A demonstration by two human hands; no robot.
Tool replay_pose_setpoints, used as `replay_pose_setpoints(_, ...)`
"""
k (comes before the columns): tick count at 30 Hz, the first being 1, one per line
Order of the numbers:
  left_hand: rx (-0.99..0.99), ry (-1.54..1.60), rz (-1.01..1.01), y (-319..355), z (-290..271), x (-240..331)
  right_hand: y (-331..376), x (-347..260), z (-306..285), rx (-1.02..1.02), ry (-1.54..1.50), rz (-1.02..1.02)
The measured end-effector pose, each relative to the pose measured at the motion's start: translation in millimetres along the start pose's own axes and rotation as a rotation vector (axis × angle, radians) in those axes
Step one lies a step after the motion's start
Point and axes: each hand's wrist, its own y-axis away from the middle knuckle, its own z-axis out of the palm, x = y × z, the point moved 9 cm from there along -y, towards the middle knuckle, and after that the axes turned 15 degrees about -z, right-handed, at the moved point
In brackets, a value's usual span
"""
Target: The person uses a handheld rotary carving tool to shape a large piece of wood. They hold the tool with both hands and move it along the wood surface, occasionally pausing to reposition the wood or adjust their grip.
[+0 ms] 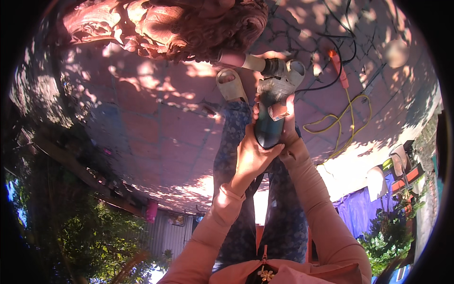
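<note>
Both hands are wrapped around an angle grinder [269, 130] with a dark green body and a head covered in pale tape. My left hand [253, 154] grips its rear from the left. Along the right side, my right hand [290, 124] closes on the body, its fingers partly hidden. From the tool's head a cylindrical attachment [254, 63], cream with a pinkish end, points left toward a reddish carved sculpture [189, 28]. The pinkish end lies at the sculpture's near edge; whether they touch I cannot tell.
A black cable [339, 57] runs to an orange connector [338, 71] on the paved floor [142, 123], joined to a looped yellow cord [351, 113] at right. My cream shoes [230, 85] stand close to the sculpture. Plants [101, 232] and purple cloth [362, 208] appear toward the lower edges.
</note>
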Motion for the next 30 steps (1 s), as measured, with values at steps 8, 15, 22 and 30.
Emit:
replay_pose_setpoints(8, -0.091, 0.02, -0.01, 12.2, -6.7, -11.7, 12.2, 10.3, 4.5, 0.052, 0.09, 0.002)
replay_pose_setpoints(15, -0.031, -0.106, -0.104, 55.3, -6.1, 8.8, 46.1, 4.8, 37.8, 0.075, -0.079, 0.04)
replay_pose_setpoints(22, -0.053, -0.318, -0.111, 90.4, 14.6, 76.9, 66.6, -55.3, 92.6, 0.01, -0.157, -0.143)
replay_pose_setpoints(30, -0.09, -0.254, -0.052, 93.8, 28.9, 134.1, 56.4, -104.5, 126.3, -0.044, -0.247, -0.197)
